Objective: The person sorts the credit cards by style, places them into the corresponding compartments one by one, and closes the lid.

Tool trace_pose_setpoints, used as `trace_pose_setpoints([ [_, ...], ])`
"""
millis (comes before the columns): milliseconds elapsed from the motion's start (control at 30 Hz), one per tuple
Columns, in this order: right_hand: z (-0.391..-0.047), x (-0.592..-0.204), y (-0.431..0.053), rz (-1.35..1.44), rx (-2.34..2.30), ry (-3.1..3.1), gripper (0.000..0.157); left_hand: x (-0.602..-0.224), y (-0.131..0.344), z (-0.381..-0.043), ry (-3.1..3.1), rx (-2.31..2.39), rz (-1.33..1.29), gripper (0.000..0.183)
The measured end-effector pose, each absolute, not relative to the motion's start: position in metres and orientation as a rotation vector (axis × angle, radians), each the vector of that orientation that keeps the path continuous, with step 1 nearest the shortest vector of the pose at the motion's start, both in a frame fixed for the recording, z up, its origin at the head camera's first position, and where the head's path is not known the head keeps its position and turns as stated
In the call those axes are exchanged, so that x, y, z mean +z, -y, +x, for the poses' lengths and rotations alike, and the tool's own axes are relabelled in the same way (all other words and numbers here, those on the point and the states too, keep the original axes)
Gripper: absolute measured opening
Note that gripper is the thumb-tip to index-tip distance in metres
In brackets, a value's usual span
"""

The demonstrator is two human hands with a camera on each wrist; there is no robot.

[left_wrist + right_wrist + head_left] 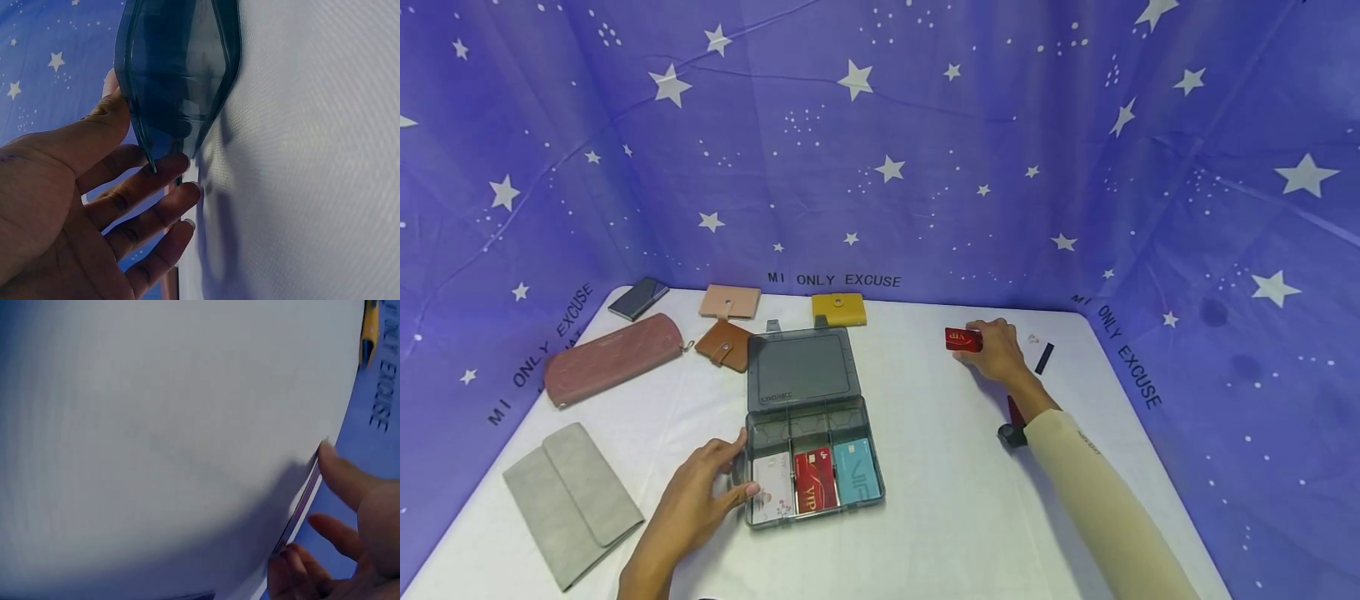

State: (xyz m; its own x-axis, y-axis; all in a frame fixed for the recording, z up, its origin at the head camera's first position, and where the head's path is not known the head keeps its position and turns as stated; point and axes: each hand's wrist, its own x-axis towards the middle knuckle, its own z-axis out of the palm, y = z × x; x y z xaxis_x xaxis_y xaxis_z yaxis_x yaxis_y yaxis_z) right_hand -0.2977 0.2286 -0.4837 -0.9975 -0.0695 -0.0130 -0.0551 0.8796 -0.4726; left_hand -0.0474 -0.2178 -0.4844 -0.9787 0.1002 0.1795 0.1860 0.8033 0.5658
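Note:
My left hand [700, 492] holds the left side of a translucent grey plastic box [880, 467], thumb over its rim and fingers along the outer wall. The box's lid [805, 367] lies back, flipped up. In its compartments stand a white floral card [772, 483], a red VIP card [815, 479] and a teal card [856, 468], left to right. At the table's far right, my right hand [996, 350] pinches another red VIP card [961, 339] by its edges. Just right of that hand lie a pale patterned patch [1033, 339] and a dark strip [1044, 358].
Along the back sit a dark card case [638, 298], a pink wallet [730, 302] and a yellow wallet [838, 309]. A brown wallet [724, 344], a long maroon pouch [617, 358] and a grey folder [574, 504] lie left. A dark red piece [1015, 411] shows beside the right wrist.

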Motion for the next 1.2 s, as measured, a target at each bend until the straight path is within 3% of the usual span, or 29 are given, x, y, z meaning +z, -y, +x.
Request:
trace_pose_setpoints([
  [267, -0.294, -0.48, -0.221, -0.145, -0.764, -2.979, 0.048, -0.484, 0.217, -0.048, 2.844, -0.921, -0.224, 0.075],
  [567, -0.256, -0.461, -0.18, -0.497, -0.985, -2.846, 0.016, -0.484, 0.217, -0.048, 2.832, -0.91, -0.235, 0.075],
  [767, -0.218, -0.438, -0.139, -0.672, -1.263, -2.63, 0.029, -0.484, 0.217, -0.048, 2.844, -0.919, -0.222, 0.075],
  [967, -0.177, -0.433, -0.093, -0.77, -1.391, -2.423, 0.028, -0.484, 0.217, -0.047, 2.861, -0.922, -0.213, 0.074],
  [1200, -0.149, -0.454, -0.057, -0.919, -1.195, -2.523, 0.025, -0.485, 0.216, -0.047, 2.867, -0.922, -0.198, 0.074],
])
